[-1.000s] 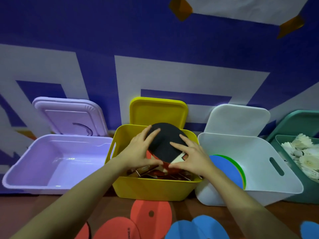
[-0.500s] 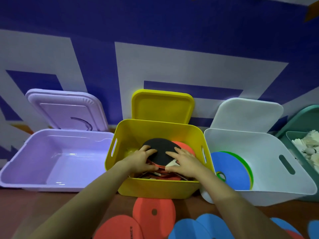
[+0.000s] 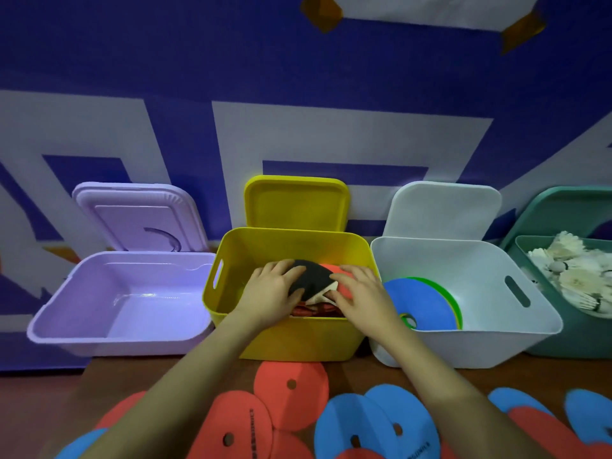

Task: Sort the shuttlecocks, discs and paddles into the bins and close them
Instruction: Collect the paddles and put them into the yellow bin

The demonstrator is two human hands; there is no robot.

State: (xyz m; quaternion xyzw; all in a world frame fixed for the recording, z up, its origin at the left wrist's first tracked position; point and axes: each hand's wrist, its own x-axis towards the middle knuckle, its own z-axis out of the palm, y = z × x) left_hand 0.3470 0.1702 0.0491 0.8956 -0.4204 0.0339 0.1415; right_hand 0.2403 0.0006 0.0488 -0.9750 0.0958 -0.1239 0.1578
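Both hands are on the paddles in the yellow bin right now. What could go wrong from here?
1. The black paddle sits tilted atop the pile in the yellow bin; if it stays proud, the yellow lid may not shut.
2. Both the left hand and right hand press down; shifting paddles could pinch fingers.
3. Red and blue discs lie loose beside the forearms and could be swept aside.

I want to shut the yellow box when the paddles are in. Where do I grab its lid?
Grab the yellow lid by its top edge, coming from above. It stands upright against the wall behind the yellow bin, so the top edge is free, while its bottom edge is hidden behind the bin. Probably use both hands, fingers over each top corner.
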